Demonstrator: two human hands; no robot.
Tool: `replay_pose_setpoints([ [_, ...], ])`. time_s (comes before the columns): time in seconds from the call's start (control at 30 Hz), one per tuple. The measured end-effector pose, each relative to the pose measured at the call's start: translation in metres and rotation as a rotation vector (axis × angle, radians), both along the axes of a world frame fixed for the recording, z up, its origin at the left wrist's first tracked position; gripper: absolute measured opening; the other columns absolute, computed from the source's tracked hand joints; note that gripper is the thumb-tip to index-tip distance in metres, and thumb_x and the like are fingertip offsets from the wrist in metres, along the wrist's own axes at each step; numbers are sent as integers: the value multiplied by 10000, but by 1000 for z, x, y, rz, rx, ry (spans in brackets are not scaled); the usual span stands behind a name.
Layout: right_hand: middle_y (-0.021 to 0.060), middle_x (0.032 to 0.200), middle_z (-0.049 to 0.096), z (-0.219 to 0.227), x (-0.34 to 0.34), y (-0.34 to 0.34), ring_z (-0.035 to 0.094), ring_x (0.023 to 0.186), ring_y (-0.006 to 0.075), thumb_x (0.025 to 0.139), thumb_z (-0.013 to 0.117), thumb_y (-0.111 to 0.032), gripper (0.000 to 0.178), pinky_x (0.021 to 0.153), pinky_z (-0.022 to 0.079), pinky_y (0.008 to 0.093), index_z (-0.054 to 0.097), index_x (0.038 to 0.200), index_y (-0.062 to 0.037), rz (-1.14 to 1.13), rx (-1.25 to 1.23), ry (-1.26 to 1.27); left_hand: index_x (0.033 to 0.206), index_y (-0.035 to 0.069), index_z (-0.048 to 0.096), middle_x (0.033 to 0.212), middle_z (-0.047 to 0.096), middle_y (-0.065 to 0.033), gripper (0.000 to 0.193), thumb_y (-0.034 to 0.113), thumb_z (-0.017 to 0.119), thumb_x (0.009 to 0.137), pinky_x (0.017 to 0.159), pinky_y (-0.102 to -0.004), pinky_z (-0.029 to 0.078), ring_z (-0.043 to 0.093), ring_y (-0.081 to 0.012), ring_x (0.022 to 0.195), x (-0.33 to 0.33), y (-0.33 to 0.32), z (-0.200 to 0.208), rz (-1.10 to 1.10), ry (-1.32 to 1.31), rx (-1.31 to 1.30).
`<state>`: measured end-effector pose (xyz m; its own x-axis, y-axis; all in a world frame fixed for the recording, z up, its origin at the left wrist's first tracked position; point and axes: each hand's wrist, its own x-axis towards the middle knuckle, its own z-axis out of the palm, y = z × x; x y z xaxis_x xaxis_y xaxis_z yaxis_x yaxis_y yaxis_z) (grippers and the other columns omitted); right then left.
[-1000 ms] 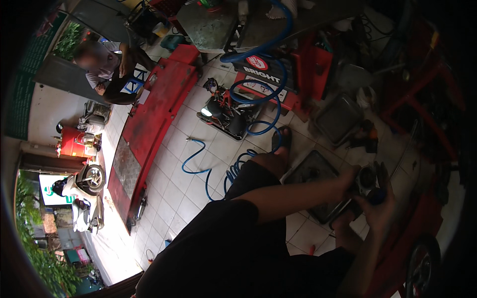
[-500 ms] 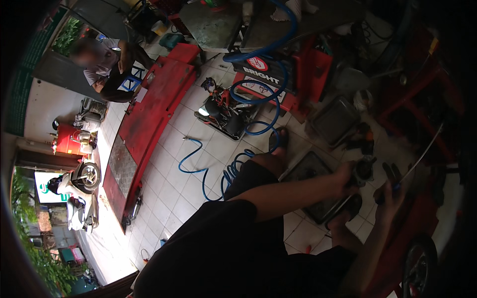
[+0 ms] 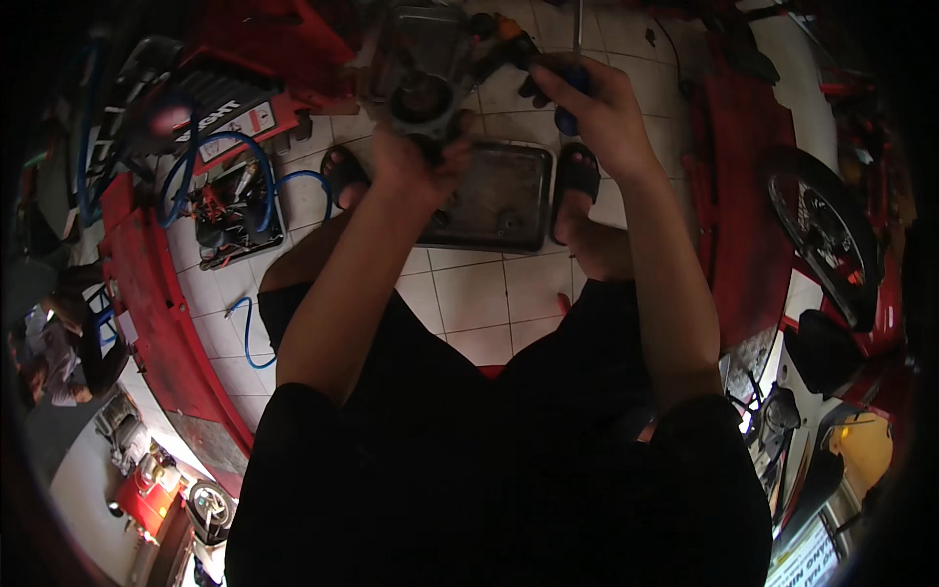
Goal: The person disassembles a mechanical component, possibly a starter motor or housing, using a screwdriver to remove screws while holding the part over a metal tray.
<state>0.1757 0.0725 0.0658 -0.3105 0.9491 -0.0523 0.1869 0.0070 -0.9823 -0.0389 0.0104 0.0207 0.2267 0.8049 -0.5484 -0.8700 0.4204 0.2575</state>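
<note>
My left hand [image 3: 416, 166] is closed around a dark metal engine part [image 3: 440, 124] with a round opening, held up over the far left corner of a grey tray [image 3: 509, 191]. What kind of part it is, I cannot make out. To the right, my right hand [image 3: 606, 103] grips a screwdriver [image 3: 567, 119] by its blue handle, its shaft pointing away from me. The screwdriver and the engine part are apart. The tray lies on the tiled floor between my sandalled feet, with small dark bits in it.
Beyond the engine part sits a second tray [image 3: 430, 22], with a yellow and black power tool [image 3: 511, 37] beside it. At left are a tray of tools [image 3: 240, 215], a coiled blue air hose [image 3: 249, 137] and a red lift ramp [image 3: 161, 284]. A motorcycle wheel [image 3: 822, 235] stands at right.
The view has swung from the left side of the workshop to straight down between my knees. Both hands still hold the engine part and the screwdriver.
</note>
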Motion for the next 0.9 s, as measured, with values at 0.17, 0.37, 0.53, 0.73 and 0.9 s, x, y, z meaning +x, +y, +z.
replay_pose_setpoints([
  [0.17, -1, 755, 622, 0, 6, 3, 522, 663, 71, 907, 645, -208, 246, 598, 419, 235, 675, 1038, -2, -47, -75, -21, 981, 43, 601, 868, 620, -168, 490, 483, 392, 923, 419, -234, 271, 426, -153, 514, -4, -6, 3, 28, 83, -13],
  [0.37, -33, 648, 542, 5, 2, 11, 442, 602, 64, 923, 643, -280, 310, 545, 347, 270, 668, 841, 17, -195, -97, -55, 1007, -3, 552, 909, 473, -118, 491, 469, 502, 883, 419, -222, 249, 364, -125, 531, -3, -3, 10, 34, 74, 59],
  [0.53, -31, 604, 516, -13, 10, 15, 429, 549, 71, 885, 690, -386, 390, 496, 334, 281, 635, 760, -22, -255, -174, -75, 985, 2, 559, 907, 488, -126, 475, 461, 501, 875, 416, -223, 252, 376, -132, 528, -5, -5, 2, 40, 64, 20],
  [0.73, -25, 568, 487, -77, 11, 22, 445, 493, 66, 840, 722, -445, 435, 465, 361, 256, 660, 783, -19, -310, -246, -253, 931, 24, 578, 875, 532, -138, 393, 396, 457, 890, 412, -235, 253, 396, -150, 516, -12, -2, 7, 55, 37, -15],
  [0.9, 141, 686, 667, -215, 28, -30, 643, 663, 248, 823, 702, -430, 440, 675, 495, 389, 728, 819, 9, -434, -114, -737, 913, 19, 569, 866, 528, -143, 343, 334, 436, 884, 418, -241, 256, 401, -151, 536, -20, 0, 13, 126, 87, -62],
])
